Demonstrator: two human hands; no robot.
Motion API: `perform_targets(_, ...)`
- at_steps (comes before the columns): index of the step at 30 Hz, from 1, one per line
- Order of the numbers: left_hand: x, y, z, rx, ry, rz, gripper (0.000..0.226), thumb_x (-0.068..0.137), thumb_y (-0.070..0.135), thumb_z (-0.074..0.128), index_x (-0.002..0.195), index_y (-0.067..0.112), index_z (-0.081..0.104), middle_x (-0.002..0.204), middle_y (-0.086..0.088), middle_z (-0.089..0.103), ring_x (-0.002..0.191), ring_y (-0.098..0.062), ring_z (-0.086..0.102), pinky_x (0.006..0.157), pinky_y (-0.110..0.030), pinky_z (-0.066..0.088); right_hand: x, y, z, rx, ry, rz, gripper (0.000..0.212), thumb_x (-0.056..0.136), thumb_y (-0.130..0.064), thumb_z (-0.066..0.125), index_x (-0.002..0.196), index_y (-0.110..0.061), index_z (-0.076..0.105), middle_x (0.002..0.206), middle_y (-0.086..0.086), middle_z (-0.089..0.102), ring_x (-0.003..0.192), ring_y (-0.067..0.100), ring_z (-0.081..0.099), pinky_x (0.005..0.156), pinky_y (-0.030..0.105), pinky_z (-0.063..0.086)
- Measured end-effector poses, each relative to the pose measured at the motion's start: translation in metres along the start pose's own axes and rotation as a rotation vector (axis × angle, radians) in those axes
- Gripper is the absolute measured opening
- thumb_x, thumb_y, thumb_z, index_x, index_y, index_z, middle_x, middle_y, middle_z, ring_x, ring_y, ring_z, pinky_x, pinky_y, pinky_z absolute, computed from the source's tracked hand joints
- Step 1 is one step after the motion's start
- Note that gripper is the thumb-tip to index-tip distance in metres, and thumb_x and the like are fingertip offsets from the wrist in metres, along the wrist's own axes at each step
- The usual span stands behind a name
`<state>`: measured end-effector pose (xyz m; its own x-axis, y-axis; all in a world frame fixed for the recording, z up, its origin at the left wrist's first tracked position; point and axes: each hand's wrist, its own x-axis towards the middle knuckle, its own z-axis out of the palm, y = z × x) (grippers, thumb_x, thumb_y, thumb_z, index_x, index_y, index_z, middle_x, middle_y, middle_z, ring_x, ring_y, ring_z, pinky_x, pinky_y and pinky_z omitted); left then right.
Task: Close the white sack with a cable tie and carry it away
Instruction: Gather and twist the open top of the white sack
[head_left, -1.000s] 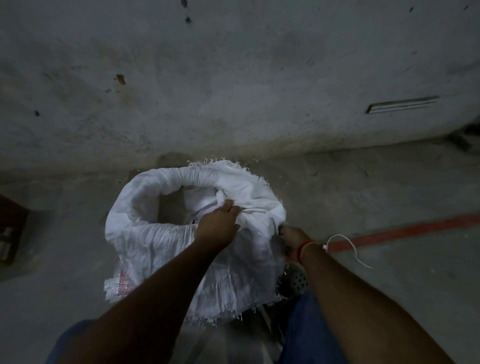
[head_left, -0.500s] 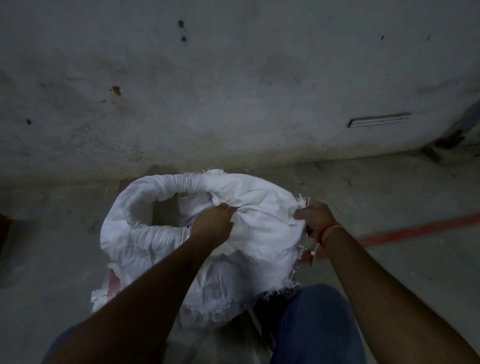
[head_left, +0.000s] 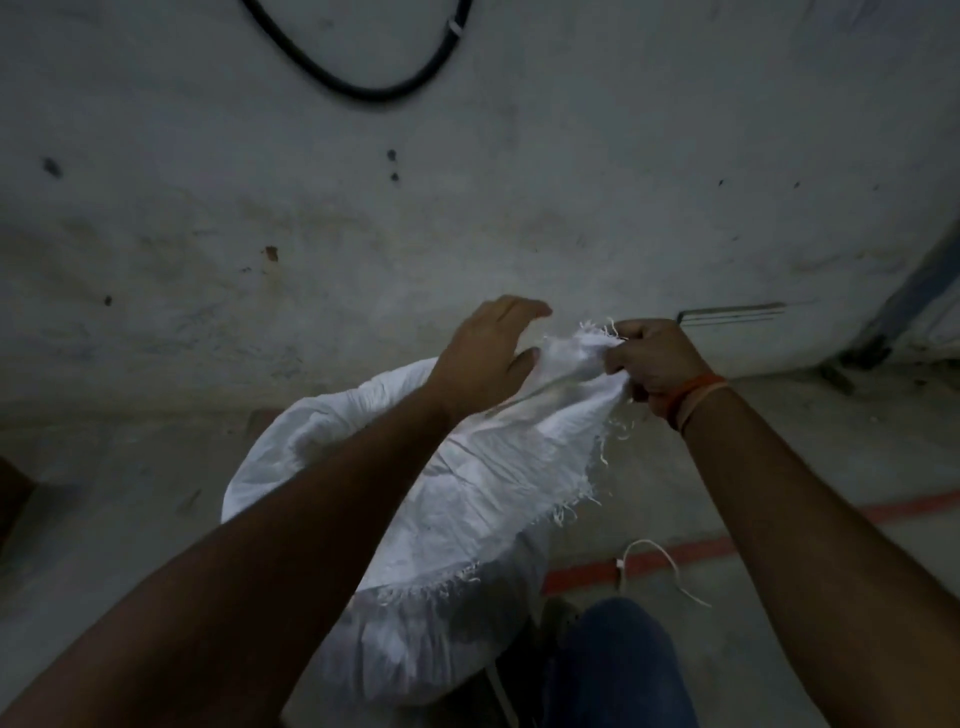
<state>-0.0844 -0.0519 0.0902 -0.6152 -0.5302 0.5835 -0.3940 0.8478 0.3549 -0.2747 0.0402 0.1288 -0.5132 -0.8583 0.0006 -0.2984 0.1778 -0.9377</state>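
Note:
The white woven sack (head_left: 467, 499) stands on the floor in front of me, its frayed mouth pulled up and to the right. My right hand (head_left: 654, 358) is clenched on the gathered top edge of the sack. Just left of that bunch, my left hand (head_left: 485, 358) hovers with fingers spread, its thumb against the fabric, holding nothing. A white cable tie (head_left: 660, 566) lies curled on the floor to the right of the sack, across the red line.
A stained concrete wall (head_left: 467, 208) rises right behind the sack, with a black cable (head_left: 363, 91) looping down it. A red floor line (head_left: 883, 512) runs to the right. My blue trouser leg (head_left: 618, 665) is below the sack. A dark object (head_left: 13, 488) sits at the left edge.
My right hand has lifted the sack's rim up and right, closing the open mouth. My left hand let go of the rim and opened. The cable tie, seen near my right wrist, now lies on the floor.

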Motion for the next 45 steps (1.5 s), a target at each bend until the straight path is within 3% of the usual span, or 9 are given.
perform_targets(7,0.038,0.025,-0.027,-0.038,-0.306,0.017,0.045,0.094,0.028,0.064,0.135,0.013,0.055,0.135,-0.009,0.061,0.122,-0.025,0.056,0.100,-0.032,0.040,-0.013,-0.041,0.006,0.050,-0.040,-0.077,0.033,0.068,0.018,0.056,0.067,-0.011,0.072,0.053,0.011,0.054,0.044,0.020,0.045,0.043,0.019,0.034)
perform_targets(13,0.031,0.032,-0.041,-0.012,-0.096,-0.001,0.022,0.090,0.032,0.067,0.103,0.015,0.059,0.086,-0.002,0.067,0.074,-0.020,0.061,0.067,-0.033,0.048,-0.016,-0.054,0.008,-0.013,0.029,-0.160,0.032,0.070,0.018,0.056,0.067,-0.010,0.071,0.039,-0.004,0.058,0.035,0.012,0.051,0.038,0.014,0.037)
perform_targets(19,0.011,0.037,-0.055,-0.039,0.042,0.028,0.019,0.093,0.018,0.056,0.110,0.017,0.048,0.086,-0.004,0.066,0.067,-0.019,0.058,0.058,-0.031,0.048,-0.011,-0.061,0.022,-0.342,0.223,-0.255,0.015,0.074,-0.003,0.060,0.074,-0.012,0.073,0.073,0.011,0.069,0.072,0.029,0.066,0.069,0.033,0.055)
perform_targets(22,-0.006,0.038,-0.049,0.017,-0.011,0.096,0.015,0.092,0.029,0.053,0.105,0.022,0.058,0.096,0.002,0.063,0.081,-0.013,0.055,0.071,-0.037,0.051,-0.007,-0.067,0.027,-0.252,0.147,-0.115,0.010,0.077,-0.008,0.058,0.074,-0.008,0.068,0.079,0.019,0.067,0.072,0.034,0.066,0.067,0.041,0.061)
perform_targets(26,-0.030,0.044,-0.043,0.187,-0.047,0.014,0.078,0.076,0.083,0.047,0.137,0.034,0.045,0.126,0.007,0.054,0.109,-0.013,0.052,0.087,-0.040,0.050,-0.005,-0.076,0.023,0.096,-0.022,0.115,0.019,0.086,-0.004,0.059,0.101,-0.015,0.056,0.090,0.011,0.057,0.064,0.016,0.054,0.037,0.015,0.048)
perform_targets(30,-0.040,0.061,-0.030,0.337,-0.064,-0.301,0.102,0.065,0.088,0.048,0.143,0.023,0.038,0.144,-0.001,0.045,0.126,-0.024,0.045,0.099,-0.049,0.043,-0.013,-0.082,0.033,0.390,-0.008,0.167,0.015,0.084,0.005,0.060,0.079,-0.009,0.060,0.068,0.008,0.054,0.049,0.014,0.053,0.039,0.016,0.045)
perform_targets(39,-0.012,0.058,-0.062,0.213,0.119,-0.392,0.010,0.081,0.031,0.060,0.081,0.023,0.066,0.072,0.008,0.057,0.066,-0.014,0.056,0.066,-0.025,0.042,-0.031,-0.076,0.034,0.632,-0.033,-0.074,0.037,0.080,0.020,0.047,0.102,-0.005,0.063,0.090,0.014,0.063,0.072,0.022,0.061,0.061,0.025,0.051)
perform_targets(42,-0.005,0.043,-0.070,0.065,0.127,-0.374,0.035,0.083,0.023,0.060,0.052,0.022,0.044,0.047,0.009,0.041,0.043,-0.006,0.041,0.045,-0.016,0.025,-0.031,-0.049,0.035,0.416,0.106,-0.267,0.042,0.077,0.010,0.059,0.113,-0.012,0.057,0.111,0.009,0.062,0.086,0.017,0.062,0.064,0.022,0.051)
perform_targets(45,0.000,0.031,-0.074,-0.030,0.102,-0.360,0.036,0.087,0.027,0.058,0.054,0.014,0.054,0.049,-0.003,0.051,0.044,-0.013,0.046,0.046,-0.021,0.029,-0.031,-0.022,0.043,0.157,0.157,-0.315,0.044,0.075,0.005,0.066,0.112,-0.015,0.055,0.118,0.006,0.059,0.092,0.018,0.061,0.073,0.025,0.054)
